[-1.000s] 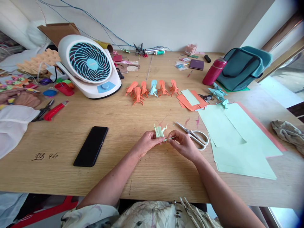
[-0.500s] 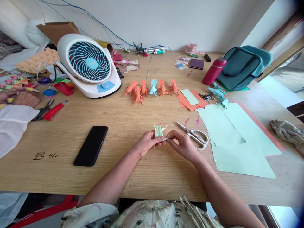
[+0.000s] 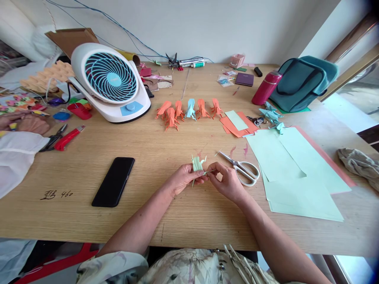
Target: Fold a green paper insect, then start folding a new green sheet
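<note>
A small pale green folded paper figure with thin pointed limbs is held in my left hand, the thumb pressed over its lower part. My right hand is closed in a pinch on a thin needle-like stick, whose tip meets the figure by my left thumb. The stick's exact kind is too small to make out. Just right of my right hand lie open scissors with white handles. Beyond my hands stand several orange paper figures and one blue paper figure in a loose row.
Pale green sheets spread to the right, near small orange sheets. A black phone lies left. Farther off are a white fan, a red bottle and a teal bag. Another person's hand rests at far left.
The green paper figure has tilted slightly and shifted a little left in my left hand. My right hand keeps its pinch, nearly in the same spot.
</note>
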### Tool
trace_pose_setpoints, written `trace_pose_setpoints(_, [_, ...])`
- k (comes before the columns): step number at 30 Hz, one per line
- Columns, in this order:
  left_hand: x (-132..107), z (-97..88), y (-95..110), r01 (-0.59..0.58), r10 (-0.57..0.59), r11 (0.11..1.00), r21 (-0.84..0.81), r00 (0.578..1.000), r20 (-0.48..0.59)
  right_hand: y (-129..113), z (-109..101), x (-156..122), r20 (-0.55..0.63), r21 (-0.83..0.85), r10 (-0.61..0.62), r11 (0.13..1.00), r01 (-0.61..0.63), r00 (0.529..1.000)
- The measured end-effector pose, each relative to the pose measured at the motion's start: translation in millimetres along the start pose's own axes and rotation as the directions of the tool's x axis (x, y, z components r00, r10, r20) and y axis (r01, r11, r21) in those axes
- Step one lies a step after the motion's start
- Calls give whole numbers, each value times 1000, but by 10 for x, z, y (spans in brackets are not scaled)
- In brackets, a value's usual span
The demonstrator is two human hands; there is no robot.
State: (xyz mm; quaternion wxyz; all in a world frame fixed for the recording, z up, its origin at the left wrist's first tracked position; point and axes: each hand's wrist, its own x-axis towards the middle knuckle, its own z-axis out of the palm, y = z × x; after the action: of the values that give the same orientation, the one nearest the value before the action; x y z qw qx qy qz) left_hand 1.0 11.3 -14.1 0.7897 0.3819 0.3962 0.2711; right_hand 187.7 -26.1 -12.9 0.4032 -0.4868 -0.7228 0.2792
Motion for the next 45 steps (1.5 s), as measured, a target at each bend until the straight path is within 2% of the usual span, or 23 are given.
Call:
trace_pose_setpoints(10, [-11,8,19,86,-85,995,-55,996,18,-31,-12,25,-32,58,-61,996,63,998])
trace_pose_setpoints(20, [-24,-22,49,125,-127,992,26,991,52,-43,-12,17,-19,43,-77,996,77,997])
trace_pose_setpoints(26, [-10,-11,9,112,-112,994,15,993,32,-67,-26,31,-8,37,-47,998,47,999])
trace_pose_setpoints(35, [-5,46,10,27,-28,999,-38,999,-23,-55,-25,34,-7,45,-50,998,50,999])
trace_pose_setpoints(45, [2,39,5,42,-44,998,-47,999,-33,-31,-15,27,-13,26,-56,998,56,998])
